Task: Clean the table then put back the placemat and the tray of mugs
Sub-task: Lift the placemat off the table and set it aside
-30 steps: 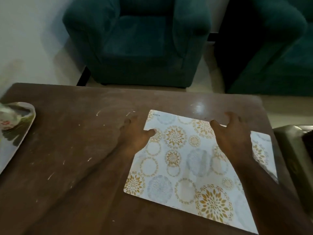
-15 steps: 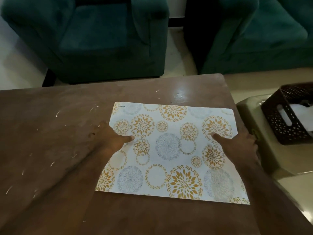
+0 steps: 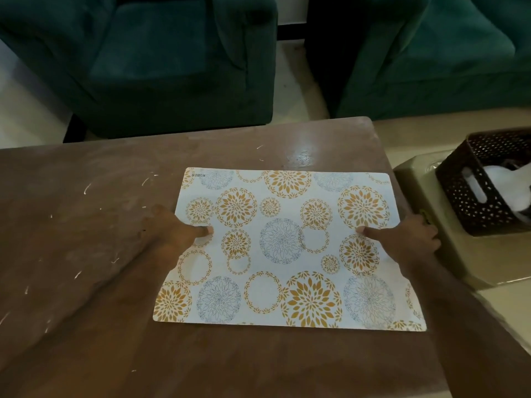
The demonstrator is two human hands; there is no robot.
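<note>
Head view: both hands pinch the placemat (image 3: 287, 251), left hand (image 3: 175, 234) and right hand (image 3: 408, 239) fingers holding opposite edges; lift it level off the crumb-strewn counter (image 3: 86, 225).

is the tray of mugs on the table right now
No, only the placemat lies on the table, held at its sides by both hands.

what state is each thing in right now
placemat: flat on the table, gripped at both side edges
table: scattered with pale crumbs, not wiped
left hand: pinching the left edge, thumb on top
right hand: pinching the right edge, thumb on top
basket: upright, white item inside
</note>
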